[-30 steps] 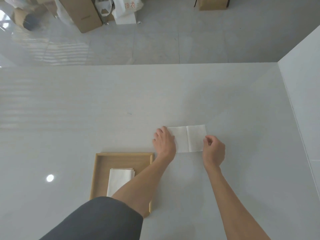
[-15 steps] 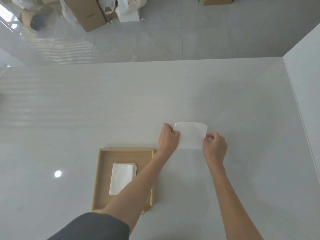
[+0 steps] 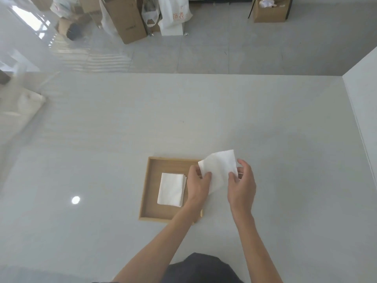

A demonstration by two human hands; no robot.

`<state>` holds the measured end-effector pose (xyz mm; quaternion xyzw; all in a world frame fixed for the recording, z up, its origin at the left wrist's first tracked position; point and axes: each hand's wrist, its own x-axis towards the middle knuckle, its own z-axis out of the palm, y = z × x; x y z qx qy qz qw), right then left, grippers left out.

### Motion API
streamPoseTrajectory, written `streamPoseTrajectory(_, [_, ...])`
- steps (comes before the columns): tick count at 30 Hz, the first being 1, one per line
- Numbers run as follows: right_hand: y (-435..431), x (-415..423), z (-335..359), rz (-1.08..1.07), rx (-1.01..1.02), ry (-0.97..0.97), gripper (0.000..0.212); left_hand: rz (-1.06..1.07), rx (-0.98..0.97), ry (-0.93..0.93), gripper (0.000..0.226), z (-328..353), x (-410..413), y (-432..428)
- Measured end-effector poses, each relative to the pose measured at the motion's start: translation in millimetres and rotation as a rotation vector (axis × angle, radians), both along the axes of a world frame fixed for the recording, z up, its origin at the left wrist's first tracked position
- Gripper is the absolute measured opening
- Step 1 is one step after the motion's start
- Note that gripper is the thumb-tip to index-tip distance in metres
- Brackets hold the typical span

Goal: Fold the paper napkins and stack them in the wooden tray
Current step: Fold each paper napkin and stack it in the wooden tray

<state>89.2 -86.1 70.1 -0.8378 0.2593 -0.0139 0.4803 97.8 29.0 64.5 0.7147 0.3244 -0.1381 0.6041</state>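
Wooden tray (image 3: 147, 186) sits on the pale surface (image 3: 102, 139), holding a neat stack of folded napkins (image 3: 171, 189) left of its middle. Over the tray's right edge, the left hand (image 3: 199, 185) pinches a white, soft-creased napkin (image 3: 219, 170), fingers closed on its left edge; just right, the right hand (image 3: 242, 186) grips its other side. Far beyond the tray, a white bag (image 3: 173, 15) bears orange characters, too small to read. A second ago the napkin lay flat on the surface, right of the tray; it is lifted now.
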Motion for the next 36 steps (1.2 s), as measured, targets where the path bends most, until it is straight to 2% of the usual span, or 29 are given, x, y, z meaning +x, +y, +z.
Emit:
streamPoseTrajectory(5, [56.4, -47.7, 11.1, 0.185, -0.143, -0.055, 0.036, -0.048, -0.181, -0.037, 0.02, 15.2, -31.9, 34.3])
streamPoseTrajectory(9, [85.0, -74.2, 12.9, 0.247, -0.194, -0.063, 0.029, -0.075, -0.3, -0.002, 0.014, 22.3, -53.3, 61.1])
streamPoseTrajectory(12, [99.4, -88.6, 11.8, 0.316, -0.248, -0.087, 0.026, -0.067, -0.403, 0.045, 0.032, 23.8, -66.3, 76.8])
streamPoseTrajectory(14, [108.8, -96.0, 11.4, 0.378, -0.292, -0.088, 0.026, -0.096, -0.39, 0.041, 0.041, 26.3, -73.4, 87.8])
streamPoseTrajectory(19, [125.8, -107.8, 14.5, 0.562, -0.431, -0.071, 0.039, -0.1, -0.332, 0.033, 0.033, 28.9, -82.9, 115.9])
streamPoseTrajectory(21, [128.8, -107.0, 21.5, 0.528, -0.327, -0.06, 0.038, -0.1, -0.283, 0.033, 0.038, 32.1, -83.5, 129.6])
streamPoseTrajectory(24, [123.9, -98.3, 23.1, 0.315, -0.138, -0.074, 0.037, -0.139, -0.227, 0.027, 0.034, 33.7, -80.7, 149.7])
streamPoseTrajectory(25, [120.3, -93.7, 22.3, 0.266, -0.019, -0.037, 0.04, -0.159, -0.224, 0.022, 0.028, 35.1, -78.3, 155.2])
streamPoseTrajectory(27, [118.0, -84.1, 21.4, 0.251, 0.341, 0.083, 0.056, -0.208, -0.235, 0.006, 0.021, 35.9, -73.0, 166.8])
streamPoseTrajectory(29, [119.4, -76.7, 19.1, 0.256, 0.561, 0.152, 0.067, -0.263, -0.247, -0.002, 0.021, 35.5, -67.3, 177.0])
streamPoseTrajectory(31, [122.0, -71.3, 16.4, 0.234, 0.604, 0.167, 0.064, -0.298, -0.21, -0.001, 0.021, 30.6, -62.4, 184.7])
streamPoseTrajectory(36, [131.0, -65.1, 3.0, 0.162, 0.564, 0.158, 0.048, -0.279, -0.078, -0.031, 0.022, 12.9, -51.3, 198.6])
